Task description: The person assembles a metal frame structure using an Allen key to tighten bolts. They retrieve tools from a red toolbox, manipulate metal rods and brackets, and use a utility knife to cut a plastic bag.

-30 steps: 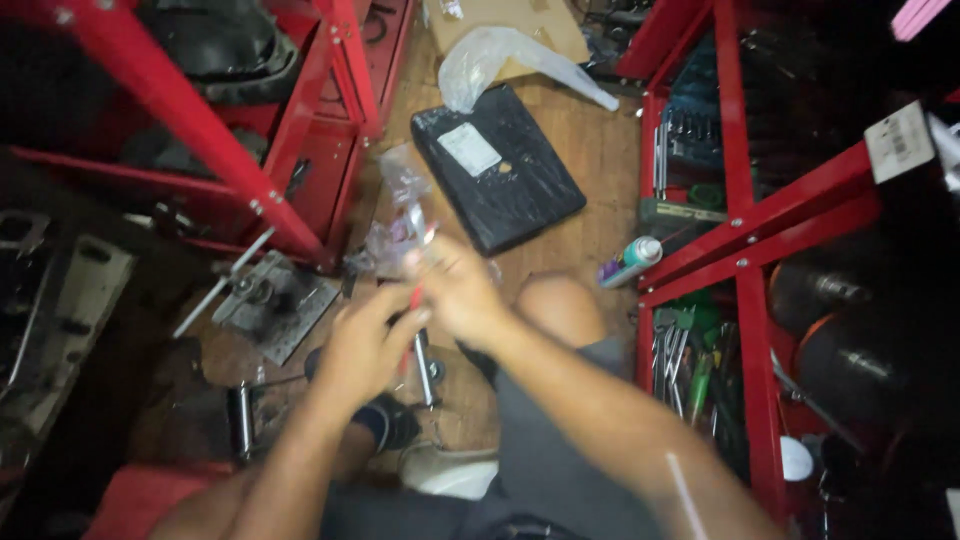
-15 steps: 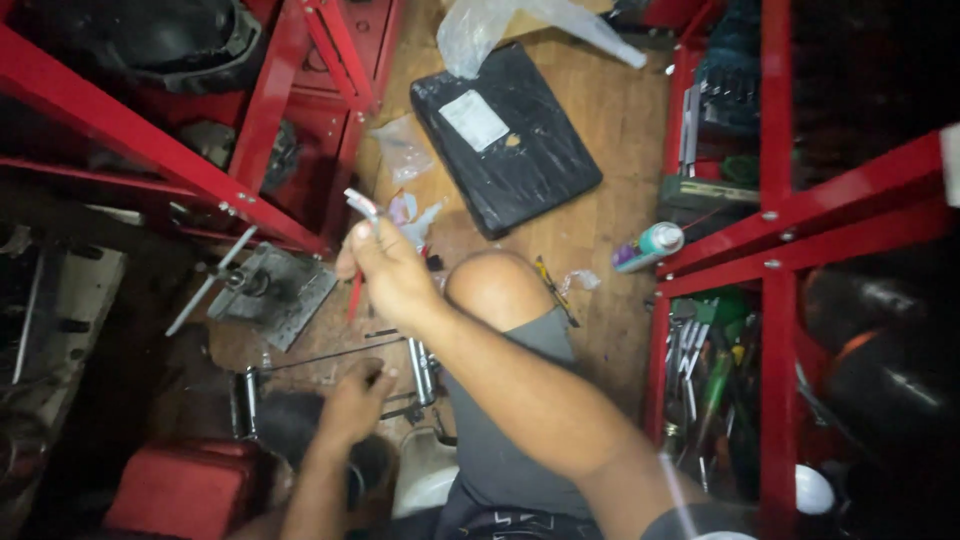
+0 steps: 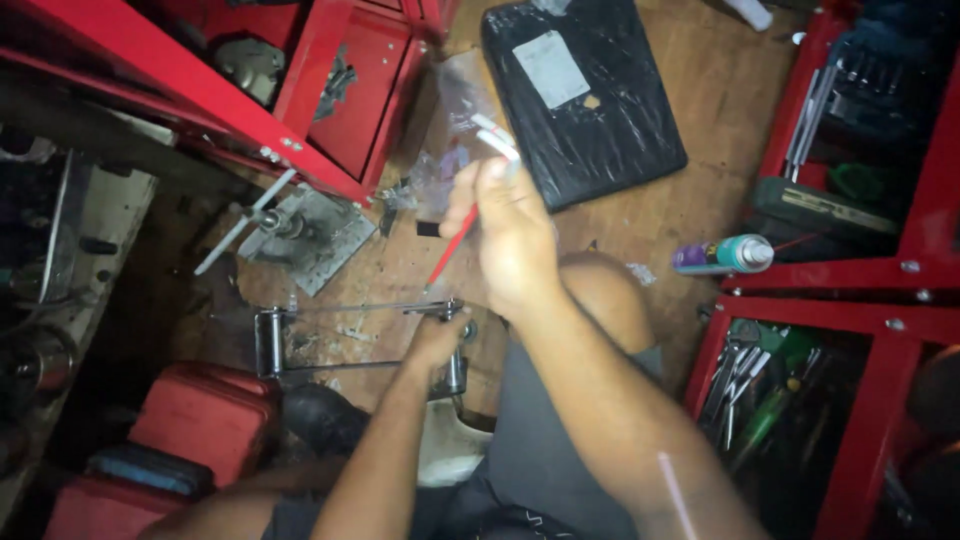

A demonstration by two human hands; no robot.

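- Black, plastic-wrapped flat package (image 3: 585,95) lies on the wooden floor (image 3: 700,130) near the top of the view, a white rectangular label (image 3: 552,68) stuck near its upper left corner.
- Just left of it sits a crumpled clear plastic bag (image 3: 455,130), against the foot of a red metal cabinet (image 3: 350,90).
- To the right, a purple spray can (image 3: 722,256) with a teal cap lies on its side beside a red tool shelf (image 3: 850,280); wrenches and screwdrivers fill the compartment below it.
- Right hand (image 3: 510,235) is raised above the bent knee, its grip clenched around a thin red-handled tool (image 3: 455,245) that slants down and left out of the fist; a small white tip shows above the fingers.
- Left hand (image 3: 435,340) is lower, closed on the end of a metal rod assembly (image 3: 350,310) that runs left across the floor to a dark cylindrical piece (image 3: 268,340).
- The red tool's lower end hangs just above the rod near the left hand; I cannot tell whether they touch.
- A grey metal plate with a bolt and handle (image 3: 300,235) rests on the dusty floor, up and left of the rod.
- Red cases (image 3: 200,420) are stacked at the lower left.
- The room is dim and cramped, red shelving on both sides.
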